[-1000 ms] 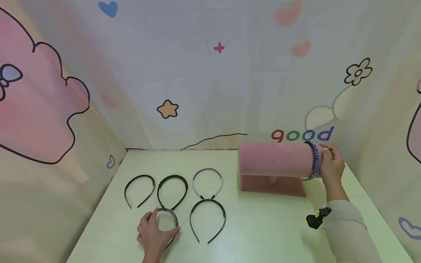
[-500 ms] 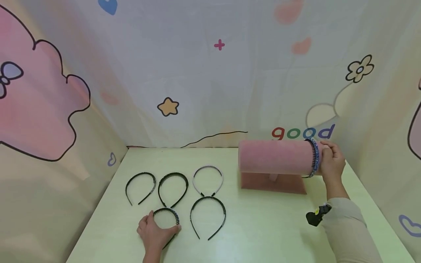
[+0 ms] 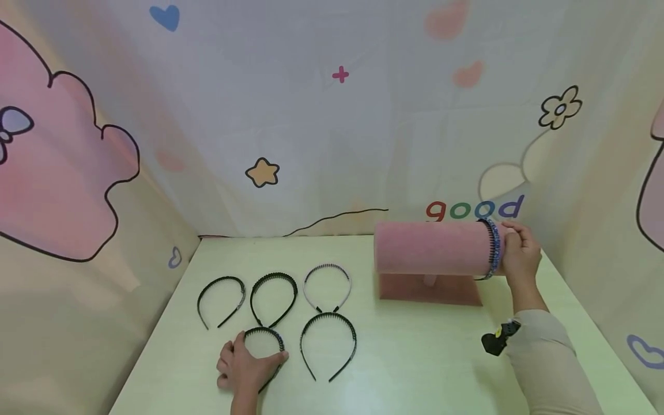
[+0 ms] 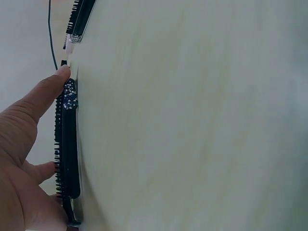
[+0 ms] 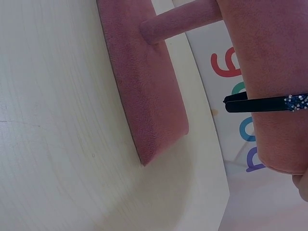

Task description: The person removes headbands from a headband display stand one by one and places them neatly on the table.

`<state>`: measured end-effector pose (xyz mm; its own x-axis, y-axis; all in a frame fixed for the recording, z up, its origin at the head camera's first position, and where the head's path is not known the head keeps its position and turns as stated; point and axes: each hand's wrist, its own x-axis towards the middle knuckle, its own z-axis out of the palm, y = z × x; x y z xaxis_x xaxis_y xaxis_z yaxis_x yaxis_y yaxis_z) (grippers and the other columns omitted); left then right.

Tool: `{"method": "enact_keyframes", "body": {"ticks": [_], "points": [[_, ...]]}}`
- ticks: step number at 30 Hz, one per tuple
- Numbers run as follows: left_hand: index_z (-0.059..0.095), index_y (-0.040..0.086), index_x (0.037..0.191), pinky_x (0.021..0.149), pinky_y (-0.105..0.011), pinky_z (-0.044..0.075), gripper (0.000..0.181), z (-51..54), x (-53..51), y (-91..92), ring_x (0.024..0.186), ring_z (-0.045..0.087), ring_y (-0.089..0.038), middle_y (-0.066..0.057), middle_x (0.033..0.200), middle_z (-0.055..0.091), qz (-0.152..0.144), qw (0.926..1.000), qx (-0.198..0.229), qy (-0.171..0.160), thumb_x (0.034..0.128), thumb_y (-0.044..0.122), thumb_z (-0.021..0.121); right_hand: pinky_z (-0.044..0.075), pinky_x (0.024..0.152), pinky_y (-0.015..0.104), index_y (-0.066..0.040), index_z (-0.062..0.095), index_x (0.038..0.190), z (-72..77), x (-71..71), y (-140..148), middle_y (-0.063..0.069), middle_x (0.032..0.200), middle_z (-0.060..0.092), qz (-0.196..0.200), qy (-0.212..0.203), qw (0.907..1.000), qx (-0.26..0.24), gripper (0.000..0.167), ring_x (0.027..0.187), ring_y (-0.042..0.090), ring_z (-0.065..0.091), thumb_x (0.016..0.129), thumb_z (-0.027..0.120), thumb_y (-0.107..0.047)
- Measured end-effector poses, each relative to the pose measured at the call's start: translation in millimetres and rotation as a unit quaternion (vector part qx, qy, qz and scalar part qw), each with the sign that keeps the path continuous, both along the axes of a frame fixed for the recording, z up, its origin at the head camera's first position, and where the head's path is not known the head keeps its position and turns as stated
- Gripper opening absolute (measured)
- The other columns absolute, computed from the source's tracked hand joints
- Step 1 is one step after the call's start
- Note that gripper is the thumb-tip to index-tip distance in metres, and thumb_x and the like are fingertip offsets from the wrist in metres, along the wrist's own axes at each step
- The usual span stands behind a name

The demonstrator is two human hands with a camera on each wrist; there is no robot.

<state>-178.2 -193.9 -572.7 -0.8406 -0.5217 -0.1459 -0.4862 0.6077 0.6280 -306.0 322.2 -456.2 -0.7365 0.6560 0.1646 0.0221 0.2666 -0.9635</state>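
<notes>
In the head view my left hand (image 3: 248, 369) spans a black toothed headband (image 3: 266, 330) at the table's front left, thumb on its right side and a finger at its upper left. In the left wrist view the thumb touches this headband (image 4: 71, 149) beside its blue glitter patch. My right hand (image 3: 521, 256) grips the right end of a pink plush roll (image 3: 430, 248) on a stand. Round the roll near that hand sits a blue glittery headband (image 3: 495, 248); its black arm ends show below the roll in the right wrist view.
Behind the left hand lie two dark headbands (image 3: 224, 278) (image 3: 275, 275). To its right are a pale headband (image 3: 327, 266) and a black one (image 3: 329, 314). The stand's pink base (image 3: 430, 290) rests on the table (image 3: 410, 357); a printed curtain (image 3: 321, 127) hangs behind.
The headband under my left hand has turned slightly and shows less of its blue glitter; the hand has shifted a little. My right hand stays on the roll's end.
</notes>
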Motion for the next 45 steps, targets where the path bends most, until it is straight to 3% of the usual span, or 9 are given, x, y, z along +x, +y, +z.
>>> {"method": "enact_keyframes", "body": {"ticks": [4, 10, 19, 29, 34, 45], "points": [[0.03, 0.009, 0.14, 0.082, -0.065, 0.016, 0.123, 2.2, -5.3, 0.5, 0.119, 0.011, -0.049, -0.029, 0.136, 0.015, 0.001, 1.0, -0.001, 0.006, 0.0419, 0.057, 0.086, 0.037, 0.081, 0.026, -0.029, 0.069, 0.101, 0.4, 0.0, 2, -0.011, 0.111, 0.062, -0.004, 0.003, 1.0, -0.003, 0.029, 0.1, 0.01, 0.052, 0.091, 0.042, -0.027], [0.027, 0.009, 0.141, 0.084, -0.066, 0.014, 0.122, 5.7, -8.3, 1.9, 0.118, 0.011, -0.052, -0.032, 0.136, 0.013, 0.005, 0.9999, -0.007, -0.011, 0.0445, 0.057, 0.085, 0.037, 0.083, 0.026, -0.027, 0.07, 0.099, -1.4, -2.4, 2, -0.01, 0.111, 0.061, 0.004, 0.024, 0.9997, -0.002, 0.028, 0.102, 0.011, 0.052, 0.09, 0.043, -0.025], [0.022, 0.008, 0.144, 0.085, -0.067, 0.016, 0.129, 7.9, -6.1, 1.0, 0.118, 0.011, -0.053, -0.035, 0.135, 0.01, 0.01, 0.9997, -0.004, -0.02, 0.0448, 0.066, 0.081, 0.037, 0.077, 0.026, -0.027, 0.07, 0.1, -1.8, 0.3, 1, -0.009, 0.112, 0.061, 0.002, 0.003, 1.0, 0.007, 0.029, 0.098, 0.011, 0.052, 0.091, 0.043, -0.025], [0.026, 0.011, 0.142, 0.082, -0.062, 0.018, 0.105, 21.8, 3.1, 4.0, 0.117, 0.014, -0.049, -0.03, 0.135, 0.015, 0.032, 0.9986, 0.003, 0.042, 0.0604, 0.047, 0.081, 0.036, 0.075, 0.023, -0.026, 0.07, 0.101, -0.9, 0.1, 1, -0.011, 0.11, 0.063, -0.003, 0.009, 0.9997, 0.023, 0.03, 0.095, 0.008, 0.053, 0.091, 0.042, -0.027], [0.027, 0.011, 0.142, 0.081, -0.062, 0.018, 0.102, 31.2, 3.7, 8.0, 0.117, 0.016, -0.048, -0.028, 0.135, 0.018, 0.036, 0.9969, 0.013, 0.068, 0.0622, 0.047, 0.08, 0.036, 0.077, 0.024, -0.028, 0.07, 0.1, 0.5, 0.0, 0, -0.011, 0.111, 0.062, -0.003, 0.007, 0.9999, 0.015, 0.029, 0.097, 0.009, 0.052, 0.091, 0.043, -0.026], [0.031, 0.011, 0.141, 0.084, -0.062, 0.02, 0.087, 51.3, -0.3, 23.2, 0.119, 0.021, -0.049, -0.025, 0.135, 0.026, 0.006, 0.9939, 0.029, 0.107, 0.0711, 0.038, 0.075, 0.037, 0.078, 0.026, -0.028, 0.07, 0.1, 1.7, -1.3, 0, -0.01, 0.112, 0.061, -0.003, -0.002, 1.0, 0.008, 0.029, 0.101, 0.011, 0.052, 0.091, 0.042, -0.028]]}}
